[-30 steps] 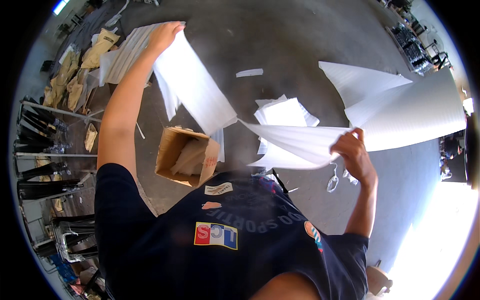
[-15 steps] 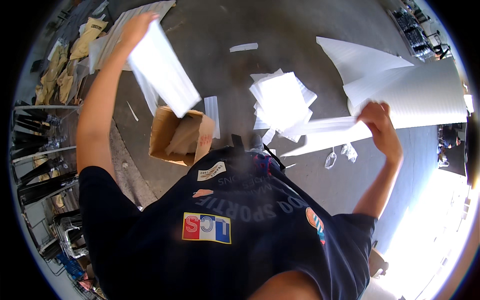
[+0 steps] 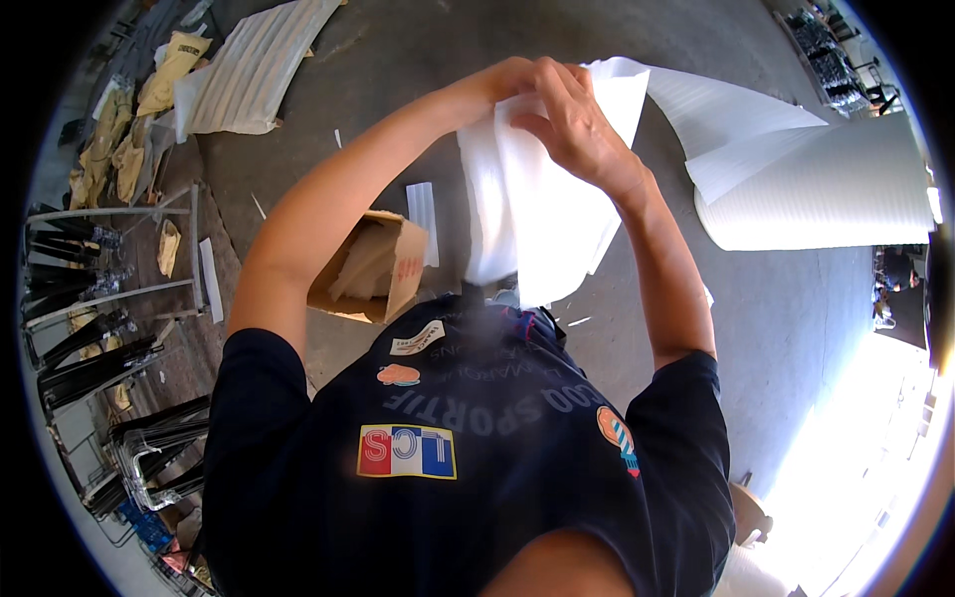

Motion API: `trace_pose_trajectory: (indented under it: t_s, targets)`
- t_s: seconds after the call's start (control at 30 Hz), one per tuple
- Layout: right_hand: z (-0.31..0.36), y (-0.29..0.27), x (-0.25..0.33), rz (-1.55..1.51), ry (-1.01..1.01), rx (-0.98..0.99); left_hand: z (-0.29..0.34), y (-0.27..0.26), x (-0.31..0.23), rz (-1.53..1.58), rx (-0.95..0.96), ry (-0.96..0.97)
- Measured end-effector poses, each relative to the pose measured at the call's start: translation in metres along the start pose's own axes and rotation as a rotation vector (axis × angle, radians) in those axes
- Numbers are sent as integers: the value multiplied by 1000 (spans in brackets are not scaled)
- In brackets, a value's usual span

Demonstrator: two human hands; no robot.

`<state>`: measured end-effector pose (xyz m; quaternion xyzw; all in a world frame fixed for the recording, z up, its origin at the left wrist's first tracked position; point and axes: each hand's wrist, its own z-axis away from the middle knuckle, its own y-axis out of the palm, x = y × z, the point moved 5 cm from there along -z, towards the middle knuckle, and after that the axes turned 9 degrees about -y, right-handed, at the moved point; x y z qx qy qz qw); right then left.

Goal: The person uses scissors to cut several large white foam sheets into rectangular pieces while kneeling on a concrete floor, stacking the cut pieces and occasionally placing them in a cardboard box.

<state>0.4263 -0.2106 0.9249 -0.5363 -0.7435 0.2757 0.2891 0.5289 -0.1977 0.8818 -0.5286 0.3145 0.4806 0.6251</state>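
Observation:
White foam sheets (image 3: 562, 224) hang upright in front of me, bright and overlapping, with their lower ends near my shirt. At their top edge my two hands meet. My right hand (image 3: 582, 129) is closed on the sheets, its thumb toward the left. Behind it, my left hand (image 3: 512, 80) grips the same top edge, its fingers mostly hidden. To the left, partly behind my left forearm, an open cardboard box (image 3: 406, 269) with brown card inside stands on the floor. The hanging sheets cover the floor spot behind them.
A large roll of white foam (image 3: 816, 194) lies at the right, its loose end reaching toward my hands. A pale strip (image 3: 423, 224) lies beside the box. Metal racks (image 3: 109, 298) stand at the left. Farther back are a ridged pale sheet (image 3: 264, 70) and a tan bag (image 3: 174, 70).
My left hand has swung right with its foam sheet, and my right hand has come up and left with its piece. The hands and sheets are now together, hiding the floor pile.

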Motion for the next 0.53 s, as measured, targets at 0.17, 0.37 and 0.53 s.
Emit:
trace_pose_trajectory:
  t_s: [0.17,0.37,0.53]
  targets:
    - [-2,-5,-1,-66,83,-2,10,3,-16,86,-17,-20]
    - [-13,-8,-5,-253,160,-53,5,-12,-12,-45,-44,-1]
    - [-12,-1,-8,-152,105,-52,10,-10,-26,138,7,-154]
